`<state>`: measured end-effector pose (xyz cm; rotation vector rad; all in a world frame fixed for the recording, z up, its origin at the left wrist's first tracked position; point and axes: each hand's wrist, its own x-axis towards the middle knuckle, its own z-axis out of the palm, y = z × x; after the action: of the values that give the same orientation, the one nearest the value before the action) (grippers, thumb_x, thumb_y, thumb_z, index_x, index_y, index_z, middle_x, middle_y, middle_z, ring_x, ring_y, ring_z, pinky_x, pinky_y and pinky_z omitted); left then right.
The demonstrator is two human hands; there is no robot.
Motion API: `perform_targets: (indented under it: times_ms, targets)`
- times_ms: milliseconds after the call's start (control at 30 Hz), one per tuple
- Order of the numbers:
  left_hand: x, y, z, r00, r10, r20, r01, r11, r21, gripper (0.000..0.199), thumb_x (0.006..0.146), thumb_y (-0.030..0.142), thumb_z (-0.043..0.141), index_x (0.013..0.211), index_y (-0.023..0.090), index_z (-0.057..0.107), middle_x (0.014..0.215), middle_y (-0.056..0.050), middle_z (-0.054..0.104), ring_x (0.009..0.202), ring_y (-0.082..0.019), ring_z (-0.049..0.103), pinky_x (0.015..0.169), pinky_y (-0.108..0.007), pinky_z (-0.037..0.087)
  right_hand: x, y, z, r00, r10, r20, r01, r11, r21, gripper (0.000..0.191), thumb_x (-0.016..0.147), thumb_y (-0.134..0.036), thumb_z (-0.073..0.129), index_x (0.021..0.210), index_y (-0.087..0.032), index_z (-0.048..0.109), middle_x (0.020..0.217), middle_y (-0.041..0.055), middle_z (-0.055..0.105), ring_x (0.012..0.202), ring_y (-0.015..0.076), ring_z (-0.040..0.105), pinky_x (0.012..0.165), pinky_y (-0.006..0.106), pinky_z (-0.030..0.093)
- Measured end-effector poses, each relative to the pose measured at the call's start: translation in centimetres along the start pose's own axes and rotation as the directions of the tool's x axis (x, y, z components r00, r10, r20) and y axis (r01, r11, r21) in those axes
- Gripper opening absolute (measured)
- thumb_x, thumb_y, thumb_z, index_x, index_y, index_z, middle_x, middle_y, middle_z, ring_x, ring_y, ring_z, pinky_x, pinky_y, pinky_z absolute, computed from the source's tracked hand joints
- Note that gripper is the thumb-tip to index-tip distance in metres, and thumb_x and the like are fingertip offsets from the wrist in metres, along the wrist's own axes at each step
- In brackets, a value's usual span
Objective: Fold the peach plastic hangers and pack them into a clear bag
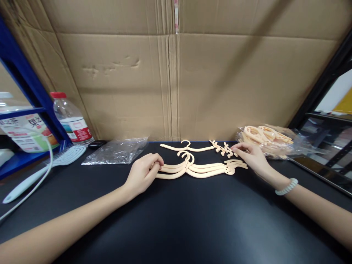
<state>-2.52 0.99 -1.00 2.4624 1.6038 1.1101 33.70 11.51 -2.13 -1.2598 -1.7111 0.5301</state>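
Several peach-coloured plastic clothes hangers (206,169) lie fanned together on the black table, hooks toward the back. My left hand (144,171) is closed around their left arm ends, with the fingertips curled out of sight. Behind them lies a single hanger (176,148) of the same colour. At its right end is a pile of small peach pieces (222,149). My right hand (251,158) is beside this pile, thumb and forefinger pinched near its right edge. Whatever is between these fingertips is too small to tell. Short curved arm pieces (236,165) lie at the hangers' right end.
At the right is a clear bag (264,137) of more peach hanger parts. On the left are a crumpled clear bag (117,151), a hairbrush (64,157), a white cable (46,176), a red-capped bottle (74,123) and a black object (96,144). Cardboard (123,84) stands behind.
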Motion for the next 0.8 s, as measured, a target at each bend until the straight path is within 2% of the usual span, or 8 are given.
perform_targets:
  times_ms: [267, 467, 633, 800]
  targets:
    - [0.01, -0.43, 0.35, 1.000, -0.007, -0.021, 0.007, 1.000, -0.013, 0.019, 0.084, 0.014, 0.040, 0.075, 0.019, 0.057, 0.068, 0.001, 0.057, 0.065, -0.015, 0.053, 0.064, -0.028, 0.040, -0.02, 0.15, 0.19, 1.000, -0.018, -0.025, 0.018, 1.000, 0.003, 0.029, 0.071, -0.046, 0.060, 0.074, -0.018, 0.068, 0.079, 0.0071, 0.071, 0.068, 0.0216, 0.062, 0.063, 0.034, 0.047]
    - [-0.03, -0.43, 0.47, 1.000, -0.014, -0.023, 0.014, 1.000, -0.014, 0.019, 0.084, 0.015, 0.041, 0.077, 0.019, 0.058, 0.069, 0.000, 0.057, 0.066, -0.016, 0.053, 0.065, -0.028, 0.040, -0.04, 0.16, 0.39, 0.999, -0.046, -0.025, 0.046, 0.999, 0.009, 0.028, 0.071, -0.045, 0.061, 0.074, -0.018, 0.068, 0.080, 0.0079, 0.071, 0.072, 0.0233, 0.063, 0.066, 0.035, 0.048]
    - [-0.01, -0.39, 0.46, 0.999, -0.017, -0.028, 0.016, 1.000, -0.013, 0.018, 0.084, 0.016, 0.042, 0.078, 0.019, 0.058, 0.068, 0.001, 0.056, 0.066, -0.015, 0.053, 0.065, -0.028, 0.040, -0.11, -0.07, 0.31, 0.996, -0.092, -0.003, 0.091, 0.994, -0.065, 0.029, 0.074, -0.045, 0.059, 0.075, -0.018, 0.068, 0.083, 0.0086, 0.071, 0.073, 0.0238, 0.063, 0.067, 0.037, 0.048]
    - [-0.04, -0.45, 0.59, 0.999, -0.036, -0.025, 0.035, 0.999, -0.014, 0.012, 0.085, 0.018, 0.045, 0.085, 0.020, 0.057, 0.075, 0.001, 0.059, 0.070, -0.015, 0.055, 0.066, -0.027, 0.042, -0.14, 0.05, 0.39, 0.986, -0.162, 0.042, 0.166, 0.979, -0.120, 0.027, 0.079, -0.042, 0.055, 0.078, -0.018, 0.068, 0.086, 0.0084, 0.072, 0.079, 0.0250, 0.064, 0.075, 0.039, 0.049]
